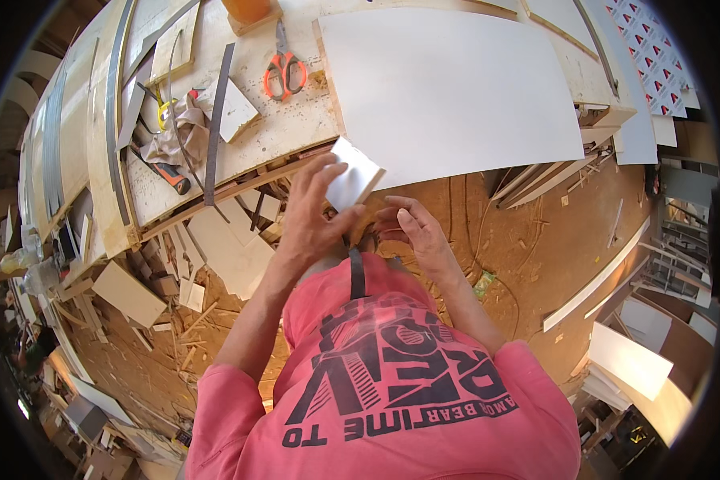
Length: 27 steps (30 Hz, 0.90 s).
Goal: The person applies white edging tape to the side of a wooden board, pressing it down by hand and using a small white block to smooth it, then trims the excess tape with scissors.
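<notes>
My left hand [320, 212] grips a small white-faced block [352, 176] with a light wooden edge, at the front of the workbench. To its right, my right hand [414, 232] is open, fingers loosely bent and apart, with nothing visible in it. A dark strap or strip [357, 276] lies down over my pink shirt below the hands. Beyond the block, a large white sheet [448, 88] lies on the bench. At the back are orange-handled scissors [284, 76], a dark narrow strip [214, 136], an orange-and-black tool [170, 178], a yellow tool [166, 114] and a crumpled cloth [182, 140].
The workbench [240, 160] spans the upper view. Below it, offcuts [128, 296] and sawdust litter the brown floor [528, 248], with cords snaking across. Leaning boards [632, 360] and stacked pieces stand at the right. A long pale strip [584, 288] lies on the floor.
</notes>
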{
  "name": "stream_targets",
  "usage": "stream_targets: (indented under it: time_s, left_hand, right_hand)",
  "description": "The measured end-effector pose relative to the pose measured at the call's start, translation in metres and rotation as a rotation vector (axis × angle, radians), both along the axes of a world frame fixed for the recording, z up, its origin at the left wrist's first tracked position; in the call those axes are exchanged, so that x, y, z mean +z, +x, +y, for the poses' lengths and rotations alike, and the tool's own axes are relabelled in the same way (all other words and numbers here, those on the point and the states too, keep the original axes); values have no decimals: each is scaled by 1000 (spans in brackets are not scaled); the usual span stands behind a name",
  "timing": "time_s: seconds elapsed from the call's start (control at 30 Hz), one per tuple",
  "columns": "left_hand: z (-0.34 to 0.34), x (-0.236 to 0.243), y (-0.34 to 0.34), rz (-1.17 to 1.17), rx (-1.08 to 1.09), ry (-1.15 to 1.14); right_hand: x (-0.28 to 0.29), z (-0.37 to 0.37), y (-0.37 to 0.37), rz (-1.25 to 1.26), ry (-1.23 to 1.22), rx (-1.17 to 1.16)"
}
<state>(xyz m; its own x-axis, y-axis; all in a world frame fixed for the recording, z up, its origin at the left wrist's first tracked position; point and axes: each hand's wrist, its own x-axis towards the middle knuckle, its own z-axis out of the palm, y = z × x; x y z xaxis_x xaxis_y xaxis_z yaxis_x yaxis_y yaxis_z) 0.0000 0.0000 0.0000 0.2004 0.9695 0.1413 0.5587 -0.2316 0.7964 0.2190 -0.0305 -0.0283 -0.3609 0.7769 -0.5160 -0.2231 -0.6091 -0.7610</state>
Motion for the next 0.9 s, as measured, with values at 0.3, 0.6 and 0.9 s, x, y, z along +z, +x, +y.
stream_targets:
  time_s: [0.3, 0.6, 0.9]
  left_hand:
    - [20, 17, 109, 58, -421, 73]
    - [198, -74, 112, 677, -438, 489]
    - [199, -84, 118, 665, -458, 456]
  right_hand:
    - [25, -13, 51, 123, 108, -694]
    - [-34, 0, 124, -631, 237, -1003]
    - [-56, 2, -15, -489, 111, -1234]
